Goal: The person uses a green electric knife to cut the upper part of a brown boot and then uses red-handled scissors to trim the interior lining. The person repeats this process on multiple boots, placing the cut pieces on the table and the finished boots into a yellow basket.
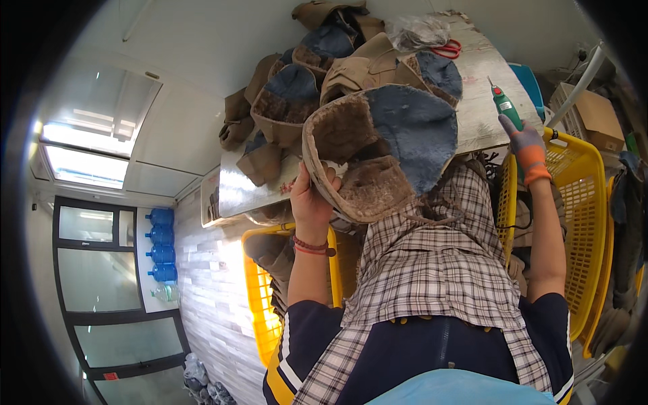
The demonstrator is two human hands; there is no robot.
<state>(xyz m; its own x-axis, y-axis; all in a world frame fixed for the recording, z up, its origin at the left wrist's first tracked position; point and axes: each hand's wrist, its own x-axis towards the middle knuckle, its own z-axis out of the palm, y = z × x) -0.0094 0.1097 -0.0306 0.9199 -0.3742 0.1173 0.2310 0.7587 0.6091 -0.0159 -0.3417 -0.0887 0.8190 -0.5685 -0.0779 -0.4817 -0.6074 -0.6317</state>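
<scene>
My left hand, bare and with a red bracelet at the wrist, grips the near left edge of a boot upper. This upper is tan outside, with brown fleece and a blue-grey lining facing up, and it hangs over my lap at the table's front edge. In my right hand, gloved in grey and orange, is a green pen-shaped power tool. Its thin metal tip points up and away, apart from the upper. Several similar uppers lie piled on the table beyond.
Red-handled scissors and a clear plastic bag lie at the table's back. A yellow basket stands at my right. Another yellow basket, holding dark pieces, is under the table to my left. A cardboard box sits far right.
</scene>
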